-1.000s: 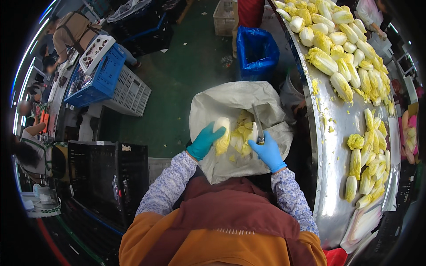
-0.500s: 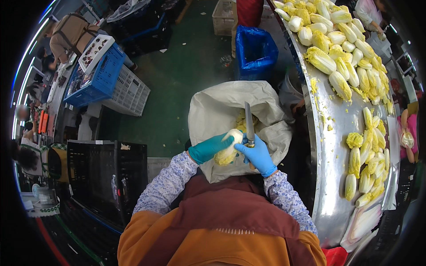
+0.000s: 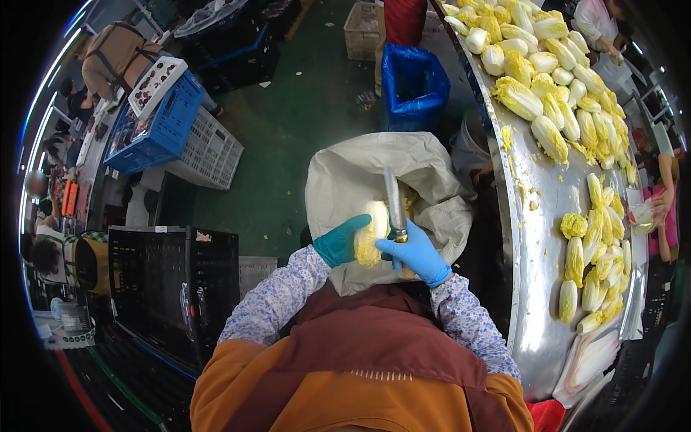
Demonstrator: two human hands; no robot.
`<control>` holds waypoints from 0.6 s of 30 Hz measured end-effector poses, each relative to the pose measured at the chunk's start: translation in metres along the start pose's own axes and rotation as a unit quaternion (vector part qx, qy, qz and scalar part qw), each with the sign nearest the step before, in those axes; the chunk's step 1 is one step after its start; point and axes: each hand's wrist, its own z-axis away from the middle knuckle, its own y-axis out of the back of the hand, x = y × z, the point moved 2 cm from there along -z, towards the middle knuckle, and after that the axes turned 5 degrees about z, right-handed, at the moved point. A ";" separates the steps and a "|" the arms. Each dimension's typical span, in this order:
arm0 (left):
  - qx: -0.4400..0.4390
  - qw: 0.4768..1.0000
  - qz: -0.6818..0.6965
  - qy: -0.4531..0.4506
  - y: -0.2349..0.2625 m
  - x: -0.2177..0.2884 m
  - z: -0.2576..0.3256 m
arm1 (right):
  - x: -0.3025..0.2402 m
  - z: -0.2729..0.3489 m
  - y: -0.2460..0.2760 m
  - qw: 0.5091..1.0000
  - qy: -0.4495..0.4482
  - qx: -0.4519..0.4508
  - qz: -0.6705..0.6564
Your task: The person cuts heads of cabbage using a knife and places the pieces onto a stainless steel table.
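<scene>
Two gloved hands (image 3: 381, 248) grip leafy cabbage (image 3: 371, 234).

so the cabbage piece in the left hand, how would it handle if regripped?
The cabbage piece probably feels firm at the core yet leafy and loose outside: its pale layers look packed. Likely damp and slippery, and the left hand wears a smooth glove. Scraps on the steel table suggest leaves shed easily.

one knife (image 3: 394, 205), one sack (image 3: 345, 180), two blue crates (image 3: 169, 126), many cabbages (image 3: 551, 137).

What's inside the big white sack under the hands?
The sack gapes open, showing some yellow cabbage leaves near its mouth. The cabbage, knife and both hands cover the rest, so deeper contents stay hidden.
</scene>
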 end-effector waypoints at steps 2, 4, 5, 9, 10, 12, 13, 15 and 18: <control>0.036 0.999 -0.012 -0.010 -0.011 -0.002 -0.004 | -0.001 -0.003 -0.002 0.997 0.052 0.055 -0.003; 0.015 0.998 -0.045 -0.032 -0.029 0.001 -0.003 | 0.003 -0.004 -0.002 0.993 0.066 0.098 0.017; 0.036 0.996 -0.073 -0.042 -0.024 0.001 -0.005 | 0.007 -0.005 -0.001 0.991 0.055 0.112 0.040; 0.101 0.924 -0.352 -0.113 -0.037 0.012 -0.006 | -0.003 0.002 0.006 0.994 0.033 0.105 0.014; 0.109 0.873 -0.455 -0.139 -0.041 0.015 -0.005 | 0.001 0.001 0.012 0.993 0.029 0.113 0.037; 0.177 0.851 -0.476 -0.136 -0.039 0.020 0.001 | 0.012 -0.003 0.028 0.988 0.022 0.127 0.082; 0.191 0.876 -0.428 -0.111 -0.036 0.025 0.002 | 0.014 -0.002 0.034 0.981 -0.009 0.159 0.114; 0.181 0.947 -0.260 -0.044 -0.026 0.030 0.004 | 0.022 -0.012 0.048 0.945 0.043 0.212 0.247; 0.161 0.964 -0.196 -0.078 -0.019 0.018 -0.002 | 0.021 -0.015 0.037 0.902 0.150 0.255 0.316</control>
